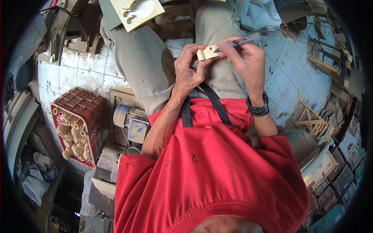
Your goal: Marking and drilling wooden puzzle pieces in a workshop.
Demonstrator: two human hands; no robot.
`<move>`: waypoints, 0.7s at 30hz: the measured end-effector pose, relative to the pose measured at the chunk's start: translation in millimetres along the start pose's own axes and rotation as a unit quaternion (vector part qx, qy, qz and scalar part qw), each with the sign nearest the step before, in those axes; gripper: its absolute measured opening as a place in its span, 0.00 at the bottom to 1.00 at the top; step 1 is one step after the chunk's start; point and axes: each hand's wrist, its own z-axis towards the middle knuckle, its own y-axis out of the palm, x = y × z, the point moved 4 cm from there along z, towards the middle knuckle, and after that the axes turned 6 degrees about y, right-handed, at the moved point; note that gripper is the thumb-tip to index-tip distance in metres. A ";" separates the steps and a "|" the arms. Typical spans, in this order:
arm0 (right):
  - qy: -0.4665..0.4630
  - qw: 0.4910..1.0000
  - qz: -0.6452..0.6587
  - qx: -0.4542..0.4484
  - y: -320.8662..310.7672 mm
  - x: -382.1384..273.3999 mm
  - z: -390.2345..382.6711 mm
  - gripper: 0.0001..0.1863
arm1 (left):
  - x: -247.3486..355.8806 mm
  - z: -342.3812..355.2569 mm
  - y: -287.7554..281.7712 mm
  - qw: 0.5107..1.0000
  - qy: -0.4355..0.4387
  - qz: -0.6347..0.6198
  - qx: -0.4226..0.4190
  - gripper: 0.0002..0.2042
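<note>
My left hand point(189, 69) pinches a small pale wooden piece point(206, 53) over my lap. The piece has a rounded end and a dark round hole in its upper face. My right hand point(245, 58) is closed round a slim grey-and-black pointed tool point(254, 35), whose far end is smeared by motion. Its dark tip meets the wooden piece, or lies very close to it, just right of the hole. Whether it is a blade or a marker I cannot tell.
A pale board with cut-out shapes point(140, 11) lies ahead of my knees. On my left stand a red plastic crate point(83, 101) of turned wooden parts and an electric motor point(134, 122). Wood scraps point(312, 120) pile up at the right on the tiled floor point(285, 73).
</note>
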 end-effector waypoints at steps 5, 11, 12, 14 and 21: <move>0.030 0.996 0.035 0.078 -11.5 -1.5 -27.2 0.07 | 1.9 -2.5 0.1 0.995 0.096 0.024 0.009 0.17; -0.195 0.975 -0.030 0.104 0.6 17.1 -52.6 0.06 | -1.0 0.6 3.4 0.986 0.163 0.023 -0.013 0.20; -0.192 0.976 -0.030 0.102 1.4 19.2 -51.9 0.06 | 1.9 2.2 3.9 0.983 0.177 0.028 -0.024 0.20; -0.228 0.967 -0.054 0.098 3.8 17.9 -51.5 0.06 | 4.3 3.6 4.0 0.981 0.186 0.040 -0.025 0.20; -0.265 0.953 -0.103 0.102 8.8 8.7 -51.4 0.06 | 7.8 4.3 3.9 0.976 0.206 0.059 -0.034 0.21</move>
